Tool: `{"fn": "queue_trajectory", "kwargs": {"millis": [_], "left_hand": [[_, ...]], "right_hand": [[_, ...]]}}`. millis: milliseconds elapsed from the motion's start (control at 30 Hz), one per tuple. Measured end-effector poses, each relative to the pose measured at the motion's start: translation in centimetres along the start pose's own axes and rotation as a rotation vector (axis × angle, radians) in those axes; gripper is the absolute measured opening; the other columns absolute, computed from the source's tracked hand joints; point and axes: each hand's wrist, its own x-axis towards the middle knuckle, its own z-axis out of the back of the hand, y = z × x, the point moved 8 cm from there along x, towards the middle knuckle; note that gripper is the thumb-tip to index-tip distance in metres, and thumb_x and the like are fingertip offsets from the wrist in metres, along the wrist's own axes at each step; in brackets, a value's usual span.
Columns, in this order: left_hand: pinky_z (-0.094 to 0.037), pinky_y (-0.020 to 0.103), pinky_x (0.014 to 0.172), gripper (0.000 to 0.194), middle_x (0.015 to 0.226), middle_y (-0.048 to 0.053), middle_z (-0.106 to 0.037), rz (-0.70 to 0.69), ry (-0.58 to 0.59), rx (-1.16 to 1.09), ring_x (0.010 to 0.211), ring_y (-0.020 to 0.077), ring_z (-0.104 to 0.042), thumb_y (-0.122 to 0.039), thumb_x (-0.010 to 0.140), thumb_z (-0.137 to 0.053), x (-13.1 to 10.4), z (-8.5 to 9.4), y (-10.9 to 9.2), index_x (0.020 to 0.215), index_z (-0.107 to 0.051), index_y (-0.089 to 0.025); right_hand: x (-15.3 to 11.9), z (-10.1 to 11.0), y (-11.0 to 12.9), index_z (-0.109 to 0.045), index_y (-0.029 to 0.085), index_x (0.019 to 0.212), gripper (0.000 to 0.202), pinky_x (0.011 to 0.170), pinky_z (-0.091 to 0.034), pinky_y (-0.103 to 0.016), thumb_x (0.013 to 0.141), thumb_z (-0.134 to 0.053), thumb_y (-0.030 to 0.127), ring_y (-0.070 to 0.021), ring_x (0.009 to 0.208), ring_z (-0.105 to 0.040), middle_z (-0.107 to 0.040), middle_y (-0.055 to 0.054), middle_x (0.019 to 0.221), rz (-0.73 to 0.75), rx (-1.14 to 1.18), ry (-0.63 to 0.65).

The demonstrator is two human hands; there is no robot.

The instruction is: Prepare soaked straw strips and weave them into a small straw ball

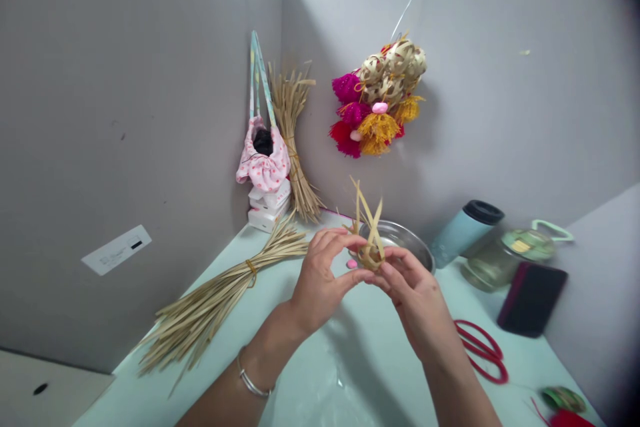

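Observation:
Between my two hands, above the table, is a small woven straw ball (371, 255) with loose strip ends sticking up from its top. My left hand (327, 263) pinches it from the left with thumb and fingers. From the right, my right hand (411, 280) grips its lower side, fingers closed round it. Behind the ball stands a metal bowl (413, 240), partly covered by my hands. A small pink piece (352, 264) shows just under my left fingers.
A tied straw bundle (250, 273) lies at left; another straw bundle (295, 153) leans in the corner beside a pink cloth bag (265, 163). Tasselled woven balls (385, 90) hang on the wall. At right are a blue tumbler (457, 233), green jar (515, 253), phone (533, 299) and red-handled scissors (483, 350).

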Motion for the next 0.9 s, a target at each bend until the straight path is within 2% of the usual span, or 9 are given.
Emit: {"fn": "queue_trajectory", "kwargs": {"millis": [233,500,667,833,900], "left_hand": [[-0.03,0.046,0.111,0.02,0.1,0.003,-0.07,-0.018,-0.051,0.065,0.114,0.0245,-0.057,-0.028,0.08,-0.077,0.0,0.2,0.2,0.098,-0.068,-0.025],[-0.028,0.048,0.113,0.032,0.107,0.004,-0.069,-0.061,0.019,0.113,0.117,0.0248,-0.056,-0.028,0.078,-0.078,0.0,-0.2,0.0,0.107,-0.065,-0.025],[-0.03,0.047,0.112,0.025,0.098,0.002,-0.069,-0.118,-0.007,0.127,0.115,0.0241,-0.056,-0.021,0.08,-0.077,-0.1,-0.1,-0.5,0.102,-0.067,-0.025],[-0.04,0.04,0.104,0.045,0.121,0.006,-0.061,-0.124,-0.116,0.101,0.118,0.0222,-0.054,-0.024,0.081,-0.076,-0.3,0.9,-1.2,0.123,-0.057,-0.026],[-0.042,0.037,0.1,0.043,0.118,0.005,-0.06,-0.077,-0.133,0.06,0.114,0.0211,-0.055,-0.027,0.08,-0.077,-0.2,1.1,-1.0,0.118,-0.058,-0.025]], "right_hand": [[-0.1,-0.4,-0.1,-0.063,0.025,0.099,0.022,0.082,-0.053,-0.033,0.085,-0.073,0.039,-0.0166,0.083,-0.067,-0.072,-0.002,0.098,-0.045,0.035,0.039],[-0.1,-0.3,-0.2,-0.062,0.026,0.097,0.022,0.084,-0.053,-0.035,0.085,-0.073,0.04,-0.0168,0.081,-0.067,-0.072,-0.001,0.095,-0.045,0.068,0.028],[0.1,-0.5,-0.5,-0.064,0.026,0.097,0.023,0.083,-0.053,-0.033,0.082,-0.077,0.037,-0.0162,0.082,-0.066,-0.072,-0.001,0.093,-0.045,0.084,0.036],[0.2,-0.6,-0.4,-0.067,0.025,0.101,0.021,0.087,-0.053,-0.035,0.085,-0.073,0.038,-0.0195,0.091,-0.067,-0.072,-0.004,0.101,-0.073,0.251,0.04],[0.1,-0.6,-0.5,-0.068,0.025,0.103,0.024,0.088,-0.053,-0.035,0.085,-0.071,0.04,-0.02,0.091,-0.067,-0.071,-0.006,0.103,-0.104,0.281,0.044]]}}
